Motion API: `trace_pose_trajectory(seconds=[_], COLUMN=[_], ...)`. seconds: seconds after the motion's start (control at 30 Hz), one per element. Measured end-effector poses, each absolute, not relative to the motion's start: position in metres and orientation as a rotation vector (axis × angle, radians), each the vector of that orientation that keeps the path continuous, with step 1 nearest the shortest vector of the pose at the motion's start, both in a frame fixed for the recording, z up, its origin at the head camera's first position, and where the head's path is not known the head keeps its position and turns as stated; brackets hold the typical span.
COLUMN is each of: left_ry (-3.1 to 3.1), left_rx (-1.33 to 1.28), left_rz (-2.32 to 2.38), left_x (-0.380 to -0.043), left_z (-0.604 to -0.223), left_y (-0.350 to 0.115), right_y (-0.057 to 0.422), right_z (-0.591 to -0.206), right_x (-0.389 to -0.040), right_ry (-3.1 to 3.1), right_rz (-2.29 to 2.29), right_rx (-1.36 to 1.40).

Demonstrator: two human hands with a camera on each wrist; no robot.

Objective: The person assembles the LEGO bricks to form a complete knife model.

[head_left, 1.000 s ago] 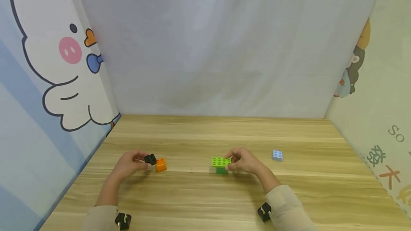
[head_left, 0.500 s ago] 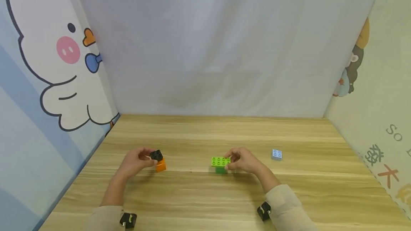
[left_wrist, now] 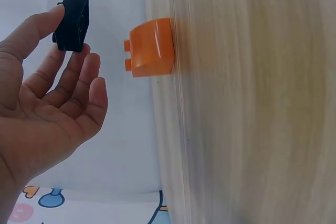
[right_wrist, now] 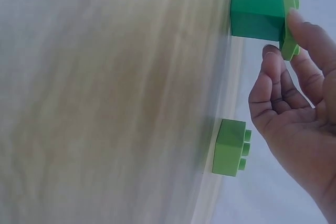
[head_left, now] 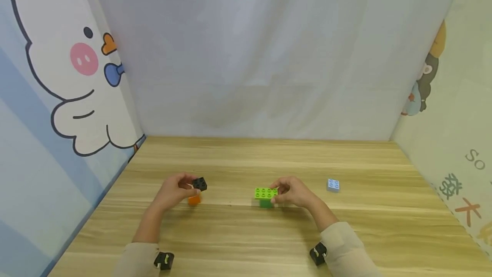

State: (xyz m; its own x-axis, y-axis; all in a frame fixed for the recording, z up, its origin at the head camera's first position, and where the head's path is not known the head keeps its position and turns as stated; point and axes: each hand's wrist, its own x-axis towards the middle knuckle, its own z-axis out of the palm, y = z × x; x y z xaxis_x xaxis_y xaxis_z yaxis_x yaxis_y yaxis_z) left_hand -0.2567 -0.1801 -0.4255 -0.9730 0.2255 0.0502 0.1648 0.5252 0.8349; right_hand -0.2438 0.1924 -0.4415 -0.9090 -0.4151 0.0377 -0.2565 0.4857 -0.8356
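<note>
My left hand (head_left: 174,191) pinches a small black toy building brick (head_left: 200,184) between thumb and fingers. An orange brick (head_left: 194,199) with a curved side stands on the table, partly hidden by that hand. In the left wrist view, a gap separates the black brick (left_wrist: 72,23) from the studs of the orange brick (left_wrist: 152,48). My right hand (head_left: 294,191) grips one end of a flat lime-green studded plate (head_left: 265,193). This plate sits on top of a dark green brick (head_left: 266,203), which rests on the table.
A light blue brick (head_left: 333,185) lies on the wooden table (head_left: 246,243), right of my right hand. The right wrist view shows a light green studded brick (right_wrist: 229,148) near that hand. A grey-white curtain (head_left: 246,54) hangs behind the table, with printed panels on both sides.
My left hand has carried the black brick rightward and slightly up, from the left of the orange brick to above it and past its right edge. The right hand has kept its place.
</note>
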Motion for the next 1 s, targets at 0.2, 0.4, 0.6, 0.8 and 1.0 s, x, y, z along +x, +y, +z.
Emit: trace_pose_trajectory(seconds=[0.2, 0.4, 0.6, 0.8, 1.0], left_ry=[2.665, 2.649, 2.627, 2.618, 2.600], left_rx=[0.393, 0.383, 0.374, 0.438, 0.473], left_rz=[1.466, 1.469, 1.499, 1.512, 1.530], left_x=[-0.257, -0.256, -0.256, -0.255, -0.255], left_z=[-0.424, -0.423, -0.421, -0.421, -0.423], left_y=[-0.172, -0.165, -0.162, -0.156, -0.146], right_y=[0.187, 0.185, 0.184, 0.186, 0.191], right_z=[-0.417, -0.409, -0.410, -0.428, -0.444], right_x=[-0.229, -0.223, -0.223, -0.232, -0.241], right_ry=[2.517, 2.505, 2.511, 2.519, 2.493], right_rz=[-1.430, -1.429, -1.432, -1.454, -1.500], right_rx=[-0.608, -0.598, -0.583, -0.542, -0.535])
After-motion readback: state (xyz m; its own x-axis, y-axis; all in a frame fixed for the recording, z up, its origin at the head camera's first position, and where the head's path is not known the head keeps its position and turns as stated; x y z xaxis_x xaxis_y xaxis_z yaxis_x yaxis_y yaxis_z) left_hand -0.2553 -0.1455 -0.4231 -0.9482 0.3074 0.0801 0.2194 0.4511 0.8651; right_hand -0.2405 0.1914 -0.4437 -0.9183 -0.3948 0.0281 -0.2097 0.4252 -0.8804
